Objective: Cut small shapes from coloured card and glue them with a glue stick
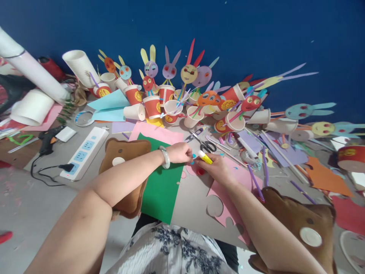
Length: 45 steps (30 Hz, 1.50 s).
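My right hand (218,167) is closed around a yellow tube with a white end (205,156). Its fingertips come close to my left hand (184,153), whose fingers are pinched together; what lies between them is hidden or too small to make out. A small blue paper piece (194,156) shows between the two hands. Just below my right fingers is a small red round piece (200,172). Under my left forearm lies a green sheet (159,190), and pink paper with round cut-outs (225,207) sits beneath my right wrist.
Black-handled scissors (207,146) lie beyond my hands. Paper cups (152,106) with paper rabbit heads (189,74) line the blue wall. Left are a power strip (85,152) and a glue gun (49,139). Brown bear-shaped cushions (125,150) flank me.
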### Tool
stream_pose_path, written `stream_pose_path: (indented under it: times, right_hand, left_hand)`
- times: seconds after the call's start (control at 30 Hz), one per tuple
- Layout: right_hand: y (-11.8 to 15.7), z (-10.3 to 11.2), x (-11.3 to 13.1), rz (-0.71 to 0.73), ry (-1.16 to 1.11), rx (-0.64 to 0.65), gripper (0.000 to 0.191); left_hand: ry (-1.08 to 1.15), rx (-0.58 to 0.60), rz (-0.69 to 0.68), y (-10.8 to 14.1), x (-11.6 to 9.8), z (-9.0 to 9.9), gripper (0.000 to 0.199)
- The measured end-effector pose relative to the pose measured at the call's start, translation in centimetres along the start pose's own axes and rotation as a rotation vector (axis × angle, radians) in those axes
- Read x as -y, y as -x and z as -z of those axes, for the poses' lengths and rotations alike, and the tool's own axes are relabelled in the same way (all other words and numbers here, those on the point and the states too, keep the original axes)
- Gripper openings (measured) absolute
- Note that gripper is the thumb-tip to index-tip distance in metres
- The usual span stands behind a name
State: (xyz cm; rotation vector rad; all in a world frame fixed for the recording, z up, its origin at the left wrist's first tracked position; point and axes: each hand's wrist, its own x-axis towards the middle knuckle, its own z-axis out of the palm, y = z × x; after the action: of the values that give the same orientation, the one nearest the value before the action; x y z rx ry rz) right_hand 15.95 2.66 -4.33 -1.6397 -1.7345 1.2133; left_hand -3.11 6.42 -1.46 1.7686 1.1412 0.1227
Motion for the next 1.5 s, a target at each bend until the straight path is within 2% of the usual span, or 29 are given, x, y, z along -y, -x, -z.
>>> stream_pose_path:
  times: [0.2, 0.47, 0.63, 1.03, 1.2, 1.37, 1.5]
  right_hand:
    - [0.4, 0.6, 0.4, -0.039, 0.087, 0.059, 0.02]
    - [0.7, 1.0, 1.1, -0.034, 0.135, 0.094, 0.029]
    - [0.6, 1.2, 0.9, 0.016, 0.134, 0.144, 0.027]
    - [0.3, 0.9, 0.3, 0.073, 0.174, 0.172, 0.025]
    - [0.1, 0.9, -0.1, 0.092, 0.181, 0.159, 0.025]
    - [0.0, 0.9, -0.2, 0.069, 0.192, 0.159, 0.027]
    - [0.0, 0.9, -0.1, 0.058, 0.171, 0.185, 0.028]
  left_hand:
    - [-0.111, -0.008, -0.009, -0.2, 0.2, -0.4, 0.01]
    - [-0.145, 0.02, -0.009, -0.6, 0.6, -0.7, 0.012]
    - [-0.162, 0.018, -0.018, -0.8, 0.8, -0.9, 0.012]
    - [-0.287, 0.023, -0.04, -0.9, 0.6, -1.3, 0.015]
    - [-0.266, 0.039, -0.025, -0.9, 0.5, -1.1, 0.014]
    - [-0.122, 0.13, -0.033, -0.7, 0.4, -0.7, 0.013]
    - [-0.195, 0.097, -0.024, -0.7, 0.2, -0.8, 0.012]
